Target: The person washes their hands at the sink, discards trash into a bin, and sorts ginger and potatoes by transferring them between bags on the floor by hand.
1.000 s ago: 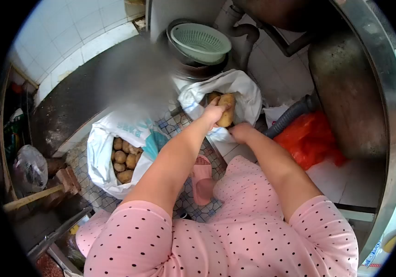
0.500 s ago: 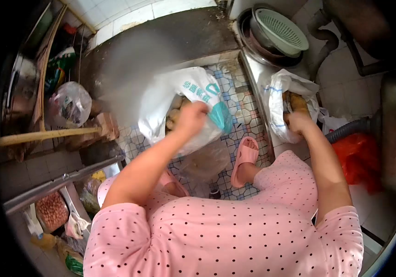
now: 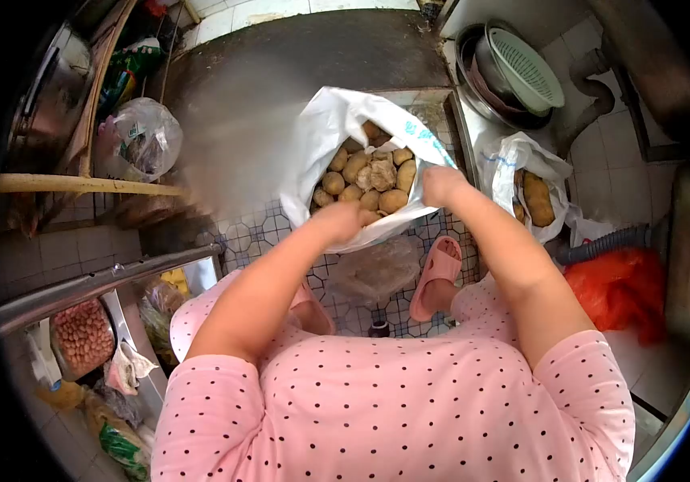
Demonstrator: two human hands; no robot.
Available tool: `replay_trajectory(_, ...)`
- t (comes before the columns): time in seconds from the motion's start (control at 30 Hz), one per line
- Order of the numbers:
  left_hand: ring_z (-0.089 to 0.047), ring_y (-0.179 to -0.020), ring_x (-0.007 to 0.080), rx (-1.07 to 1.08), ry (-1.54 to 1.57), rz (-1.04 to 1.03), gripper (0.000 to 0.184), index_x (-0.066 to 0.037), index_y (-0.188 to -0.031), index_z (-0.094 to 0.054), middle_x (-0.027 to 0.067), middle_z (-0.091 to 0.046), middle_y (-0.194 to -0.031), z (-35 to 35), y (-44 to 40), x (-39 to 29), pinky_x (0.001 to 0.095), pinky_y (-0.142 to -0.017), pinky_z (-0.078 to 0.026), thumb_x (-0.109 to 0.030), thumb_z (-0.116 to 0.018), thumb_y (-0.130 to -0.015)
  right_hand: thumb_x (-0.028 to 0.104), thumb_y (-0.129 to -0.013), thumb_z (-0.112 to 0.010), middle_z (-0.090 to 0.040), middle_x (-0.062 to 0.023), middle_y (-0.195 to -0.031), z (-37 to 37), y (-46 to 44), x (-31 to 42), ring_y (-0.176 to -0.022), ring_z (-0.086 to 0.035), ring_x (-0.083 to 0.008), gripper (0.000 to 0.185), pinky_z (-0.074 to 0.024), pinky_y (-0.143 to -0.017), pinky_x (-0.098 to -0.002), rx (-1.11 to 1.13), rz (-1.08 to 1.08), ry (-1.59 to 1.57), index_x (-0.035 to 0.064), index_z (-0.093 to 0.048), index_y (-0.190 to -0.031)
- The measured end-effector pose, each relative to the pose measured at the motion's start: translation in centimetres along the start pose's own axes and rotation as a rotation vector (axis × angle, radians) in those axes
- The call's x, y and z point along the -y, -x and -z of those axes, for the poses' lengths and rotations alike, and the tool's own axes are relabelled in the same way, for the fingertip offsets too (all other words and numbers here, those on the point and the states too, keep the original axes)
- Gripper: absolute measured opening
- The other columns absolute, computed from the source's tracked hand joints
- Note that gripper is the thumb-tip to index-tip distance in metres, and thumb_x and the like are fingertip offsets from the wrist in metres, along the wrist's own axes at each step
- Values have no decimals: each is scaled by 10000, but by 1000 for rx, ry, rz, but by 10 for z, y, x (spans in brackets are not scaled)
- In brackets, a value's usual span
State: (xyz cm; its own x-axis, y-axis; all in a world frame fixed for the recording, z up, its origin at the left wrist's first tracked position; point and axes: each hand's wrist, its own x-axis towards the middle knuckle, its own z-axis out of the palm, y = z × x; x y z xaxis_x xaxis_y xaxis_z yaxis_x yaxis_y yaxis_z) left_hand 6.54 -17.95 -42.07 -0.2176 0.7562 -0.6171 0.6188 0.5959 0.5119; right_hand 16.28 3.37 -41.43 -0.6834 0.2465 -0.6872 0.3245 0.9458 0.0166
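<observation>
At the white plastic bag (image 3: 321,120), the right hand (image 3: 443,186) pinches its right rim; the left hand (image 3: 340,222), at its near rim, shows no clear grip. Even tension should best keep the potatoes (image 3: 353,167) inside exposed.

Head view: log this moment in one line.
left hand: at near rim of larger white bag | right hand: closed on its right rim | potatoes: inside, bag open | smaller white bag: to the right, untouched

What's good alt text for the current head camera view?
A person's right hand grips an open white plastic bag of rounded brown potatoes, left hand at its near rim. Another white plastic bag at right holds larger brown potatoes.
</observation>
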Motion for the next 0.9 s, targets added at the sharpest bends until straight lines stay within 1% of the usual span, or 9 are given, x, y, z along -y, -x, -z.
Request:
replay_trajectory(0.1,-609,-953,368,-241,-109,183,285,-11,-1012,-616,210,-622,-1048,9,-14,30,450,-836,-484,-250,-549,-873,246,-792,-598,-625,-162,-1088,-1,-7,-11,-1024,-611,-284,392,-485,-885,-382,-51,5,-25,64,-612,-1139)
replay_trajectory(0.2,-616,-934,371,-319,-141,160,265,-18,-1002,-628,193,-620,-1038,19,-22,42,449,-826,-490,-215,-601,-827,271,-792,-628,-591,-167,-1136,12,-15,12,-1077,-578,-284,494,-467,-912,-384,-234,96,-178,72,-540,-1236)
replay_trajectory(0.27,-604,-967,352,-187,-278,208,248,-33,-981,-644,173,-617,-1035,27,-21,38,447,-827,-488,-216,-591,-822,286,-790,-645,-564,-167,-1173,7,-31,23,-1106,-554,-292,548,-454,-926,-392,-282,246,-277,80,-497,-1275)
replay_trajectory(0.3,-597,-984,342,-120,-348,233,241,-41,-971,-652,163,-615,-1033,29,-21,38,446,-828,-488,-217,-586,-820,295,-789,-651,-553,-167,-1188,1,-37,29,-1114,-546,-300,544,-449,-931,-399,-282,232,-250,91,-502,-1270)
replay_trajectory(0.5,-521,-1041,287,-458,-262,185,228,-87,-954,-673,122,-555,-1014,-20,-36,94,433,-812,-482,-185,-498,-847,231,-800,-616,-500,-181,-1272,-25,-62,54,-1145,-518,-333,511,-413,-961,-436,-229,140,-206,166,-490,-1290)
replay_trajectory(0.6,-524,-1003,284,-416,-467,157,225,-81,-951,-645,105,-539,-1049,-17,-27,73,419,-804,-487,-204,-464,-898,331,-722,-720,-479,-208,-1290,-22,-75,65,-1151,-511,-363,664,-433,-953,-427,-208,60,-185,177,-460,-1314)
replay_trajectory(0.73,-496,-1033,272,-531,-363,267,200,-88,-908,-654,89,-504,-1031,-37,-39,75,375,-765,-506,-201,-492,-877,404,-647,-745,-534,-180,-1259,-11,-96,62,-1129,-536,-364,737,-427,-956,-430,-153,96,-98,162,-479,-1290)
replay_trajectory(0.83,-492,-1047,259,-495,-418,305,188,-77,-882,-659,84,-507,-1023,-43,-51,81,356,-758,-515,-195,-515,-852,433,-612,-757,-588,-150,-1202,5,-104,65,-1109,-554,-358,774,-427,-953,-425,-53,161,-44,157,-482,-1281)
replay_trajectory(0.9,-490,-1002,236,-575,-535,223,176,-79,-860,-664,62,-511,-1008,-51,-56,87,346,-732,-472,-194,-538,-817,425,-604,-764,-617,-132,-1159,10,-103,67,-1094,-566,-346,776,-431,-946,-418,-22,173,-8,154,-483,-1275)
